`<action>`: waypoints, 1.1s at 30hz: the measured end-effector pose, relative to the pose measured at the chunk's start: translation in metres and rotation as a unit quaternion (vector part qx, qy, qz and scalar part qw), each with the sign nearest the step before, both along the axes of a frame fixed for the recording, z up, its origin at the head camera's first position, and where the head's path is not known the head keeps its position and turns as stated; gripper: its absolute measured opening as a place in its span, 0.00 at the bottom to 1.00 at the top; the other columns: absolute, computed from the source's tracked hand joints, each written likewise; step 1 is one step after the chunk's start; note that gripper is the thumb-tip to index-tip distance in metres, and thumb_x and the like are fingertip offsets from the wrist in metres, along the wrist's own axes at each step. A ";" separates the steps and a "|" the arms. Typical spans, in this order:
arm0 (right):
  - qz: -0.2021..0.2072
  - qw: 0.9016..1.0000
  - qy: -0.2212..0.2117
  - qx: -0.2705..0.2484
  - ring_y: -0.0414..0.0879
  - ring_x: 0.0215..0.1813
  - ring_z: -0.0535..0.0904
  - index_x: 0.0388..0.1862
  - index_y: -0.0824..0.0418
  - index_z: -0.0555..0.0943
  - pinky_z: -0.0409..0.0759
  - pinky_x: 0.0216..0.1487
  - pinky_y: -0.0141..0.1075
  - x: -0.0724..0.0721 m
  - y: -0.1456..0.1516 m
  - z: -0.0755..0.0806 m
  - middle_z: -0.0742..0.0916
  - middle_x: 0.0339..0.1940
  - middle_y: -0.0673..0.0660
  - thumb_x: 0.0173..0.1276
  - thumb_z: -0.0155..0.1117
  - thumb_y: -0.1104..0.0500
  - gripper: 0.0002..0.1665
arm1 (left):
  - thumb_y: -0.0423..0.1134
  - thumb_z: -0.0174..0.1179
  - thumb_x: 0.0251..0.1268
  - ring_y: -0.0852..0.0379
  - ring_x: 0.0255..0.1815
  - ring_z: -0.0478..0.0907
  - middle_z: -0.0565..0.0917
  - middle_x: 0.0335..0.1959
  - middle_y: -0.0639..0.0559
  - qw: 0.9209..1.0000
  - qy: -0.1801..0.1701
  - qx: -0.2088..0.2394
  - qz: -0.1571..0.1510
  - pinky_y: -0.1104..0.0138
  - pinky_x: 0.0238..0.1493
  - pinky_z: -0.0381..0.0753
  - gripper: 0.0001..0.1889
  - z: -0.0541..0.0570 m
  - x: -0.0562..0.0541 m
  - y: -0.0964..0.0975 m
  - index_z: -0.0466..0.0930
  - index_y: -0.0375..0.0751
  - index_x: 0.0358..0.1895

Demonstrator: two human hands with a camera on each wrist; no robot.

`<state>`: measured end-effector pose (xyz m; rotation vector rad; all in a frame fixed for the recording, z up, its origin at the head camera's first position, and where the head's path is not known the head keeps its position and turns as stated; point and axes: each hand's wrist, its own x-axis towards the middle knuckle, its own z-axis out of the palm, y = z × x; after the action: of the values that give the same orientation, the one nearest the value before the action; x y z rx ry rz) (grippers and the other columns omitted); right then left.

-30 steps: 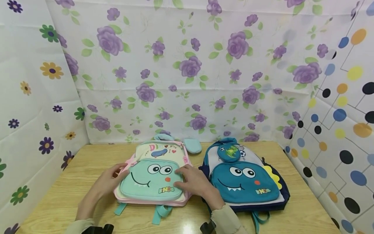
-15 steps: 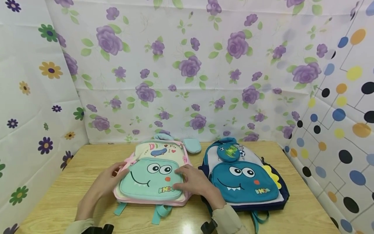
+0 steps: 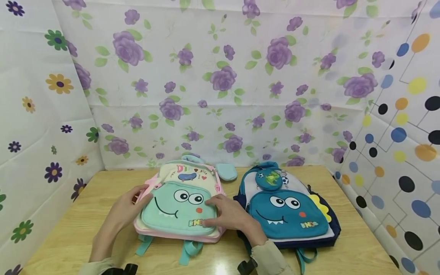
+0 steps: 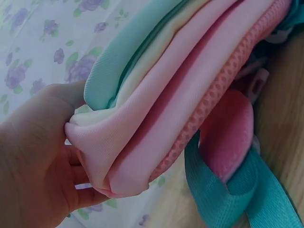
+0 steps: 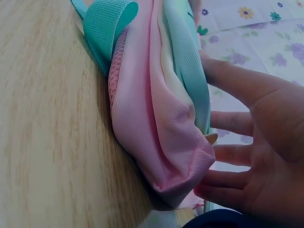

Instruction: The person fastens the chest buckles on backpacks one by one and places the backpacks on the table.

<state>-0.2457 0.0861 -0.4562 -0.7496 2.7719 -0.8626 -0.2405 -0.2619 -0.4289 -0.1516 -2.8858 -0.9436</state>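
Note:
A pink and mint backpack with a cartoon dinosaur face lies face up on the table. My left hand grips its left side, thumb at the front pocket and fingers curled behind the pink side wall. In the left wrist view, the bag's pink underside tilts up on that side, with mesh backing and a teal strap below. My right hand holds the right edge, its thumb and a finger on the mint pocket. In the right wrist view, the other fingers reach round the pink side, partly hidden.
A blue dinosaur backpack lies just right of my right hand, with a round pouch on it. Behind the pink bag rests a small mint flap-shaped piece. Flowered cloth hangs behind the wooden table.
The left side of the pink and mint backpack has risen slightly, and my left hand has moved up with it. My right hand stays at the right edge.

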 end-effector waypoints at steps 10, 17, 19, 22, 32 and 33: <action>0.002 1.000 -0.013 -0.007 0.45 0.63 0.75 0.67 0.45 0.76 0.74 0.64 0.46 -0.002 0.001 -0.001 0.77 0.67 0.51 0.56 0.66 0.26 0.44 | 0.63 0.52 0.71 0.51 0.44 0.78 0.83 0.48 0.42 0.999 0.035 0.014 0.007 0.62 0.40 0.74 0.33 0.017 0.008 0.009 0.70 0.47 0.70; 0.000 0.999 -0.028 -0.025 0.46 0.64 0.75 0.67 0.44 0.76 0.73 0.66 0.48 -0.001 0.000 0.000 0.77 0.67 0.50 0.55 0.67 0.26 0.44 | 0.63 0.52 0.71 0.49 0.45 0.78 0.81 0.55 0.41 0.998 0.045 0.028 0.013 0.61 0.42 0.75 0.33 0.023 0.013 0.013 0.70 0.48 0.71; 0.000 0.999 -0.030 -0.028 0.46 0.64 0.75 0.67 0.44 0.76 0.73 0.66 0.48 -0.001 0.000 0.000 0.77 0.67 0.50 0.55 0.67 0.26 0.44 | 0.62 0.53 0.71 0.49 0.45 0.78 0.81 0.56 0.40 0.998 0.054 0.033 0.014 0.61 0.42 0.75 0.32 0.023 0.013 0.014 0.70 0.48 0.70; 0.003 0.999 -0.032 -0.029 0.45 0.62 0.75 0.67 0.45 0.76 0.74 0.64 0.47 -0.001 0.000 -0.001 0.77 0.67 0.51 0.55 0.67 0.26 0.45 | 0.60 0.54 0.72 0.50 0.44 0.78 0.81 0.56 0.41 0.997 0.069 0.037 0.015 0.62 0.42 0.76 0.30 0.024 0.014 0.016 0.72 0.47 0.69; 0.014 0.999 -0.028 -0.018 0.45 0.62 0.75 0.69 0.47 0.74 0.74 0.63 0.45 0.000 -0.002 -0.003 0.75 0.69 0.52 0.56 0.66 0.25 0.46 | 0.57 0.54 0.73 0.50 0.47 0.77 0.82 0.54 0.43 0.993 0.096 0.064 0.025 0.64 0.44 0.76 0.27 0.026 0.018 0.022 0.74 0.49 0.68; 0.014 0.999 -0.029 -0.019 0.45 0.62 0.75 0.69 0.47 0.74 0.74 0.63 0.44 0.000 -0.002 -0.003 0.75 0.69 0.52 0.56 0.66 0.25 0.46 | 0.57 0.54 0.73 0.51 0.48 0.76 0.81 0.55 0.43 0.992 0.097 0.072 0.026 0.65 0.44 0.76 0.27 0.027 0.019 0.022 0.74 0.50 0.68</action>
<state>-0.2458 0.0839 -0.4595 -0.7547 2.6943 -0.9203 -0.2219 -0.2396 -0.4024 -0.1474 -2.6224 -1.0592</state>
